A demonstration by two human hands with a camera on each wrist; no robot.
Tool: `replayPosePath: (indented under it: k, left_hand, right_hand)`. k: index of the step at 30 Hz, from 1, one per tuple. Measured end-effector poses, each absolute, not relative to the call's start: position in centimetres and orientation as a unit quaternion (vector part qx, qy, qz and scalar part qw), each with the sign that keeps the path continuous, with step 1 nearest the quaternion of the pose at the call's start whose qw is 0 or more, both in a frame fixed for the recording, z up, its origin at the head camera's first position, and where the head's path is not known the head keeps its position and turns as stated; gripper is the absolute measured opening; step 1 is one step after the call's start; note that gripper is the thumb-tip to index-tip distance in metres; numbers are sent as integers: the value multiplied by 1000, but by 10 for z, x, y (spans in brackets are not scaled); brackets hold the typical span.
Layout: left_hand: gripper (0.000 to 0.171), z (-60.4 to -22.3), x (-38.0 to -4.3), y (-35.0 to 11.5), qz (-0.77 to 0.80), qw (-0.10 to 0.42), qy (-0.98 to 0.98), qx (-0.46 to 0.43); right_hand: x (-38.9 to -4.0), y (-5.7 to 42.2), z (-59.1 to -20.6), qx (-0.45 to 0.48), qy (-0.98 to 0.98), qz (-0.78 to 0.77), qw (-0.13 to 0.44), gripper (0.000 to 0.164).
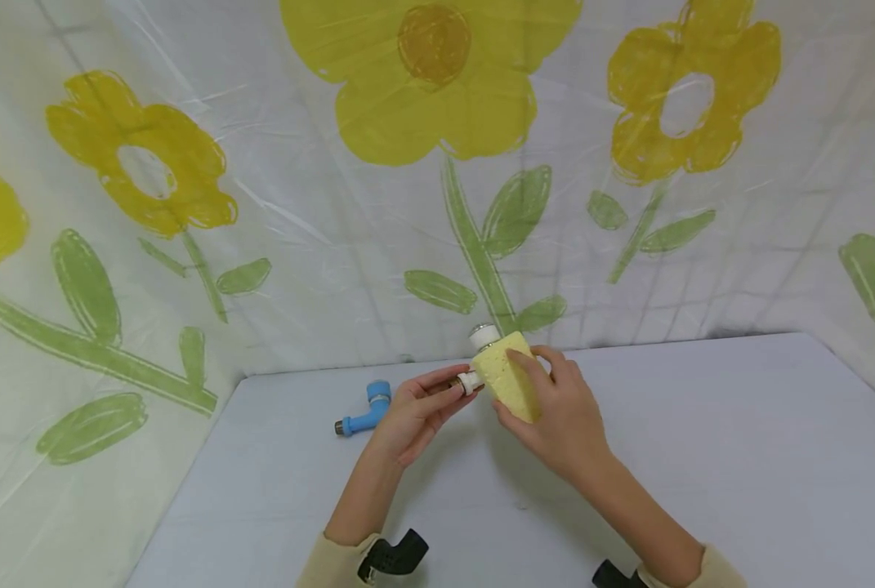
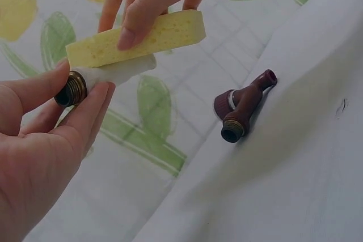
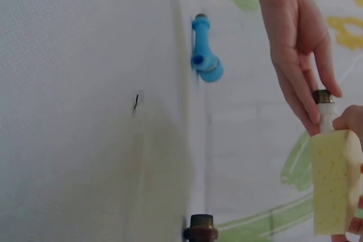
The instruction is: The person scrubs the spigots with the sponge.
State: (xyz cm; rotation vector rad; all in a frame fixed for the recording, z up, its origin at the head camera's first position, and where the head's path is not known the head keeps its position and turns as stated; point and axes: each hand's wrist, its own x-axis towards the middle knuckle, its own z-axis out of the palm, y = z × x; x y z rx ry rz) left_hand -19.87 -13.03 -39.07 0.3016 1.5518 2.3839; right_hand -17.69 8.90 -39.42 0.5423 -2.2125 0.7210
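Note:
A white plastic tap (image 1: 484, 335) with a brass threaded end is held up above the table. My left hand (image 1: 417, 412) pinches it near the threaded end with thumb and fingers. The right hand (image 1: 565, 416) grips a yellow sponge (image 1: 506, 376) and holds it against the tap's body. In the left wrist view the sponge (image 2: 136, 41) lies along the tap (image 2: 122, 71) and hides part of it. The right wrist view shows the sponge (image 3: 334, 182) covering most of the tap.
A blue tap (image 1: 363, 408) lies on the white table (image 1: 261, 490) left of my hands. A dark red tap (image 2: 244, 106) rests near the table's back edge, out of sight in the head view. Behind hangs a flower-printed sheet (image 1: 319, 229).

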Motion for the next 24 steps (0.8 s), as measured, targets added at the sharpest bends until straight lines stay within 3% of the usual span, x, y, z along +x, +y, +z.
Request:
replayPosePath:
  k: [10, 19, 24]
  left_hand:
    - [44, -389, -197, -132, 824, 131, 543, 98]
    - [46, -385, -196, -131, 831, 138, 530, 99]
    - [46, -382, -195, -129, 807, 110, 570, 108]
  right_hand:
    - [-174, 84, -396, 230, -856, 307, 347, 63]
    - [-169, 85, -390, 182, -860, 394, 269, 59]
    - [-169, 84, -386, 175, -854, 431, 233, 56]
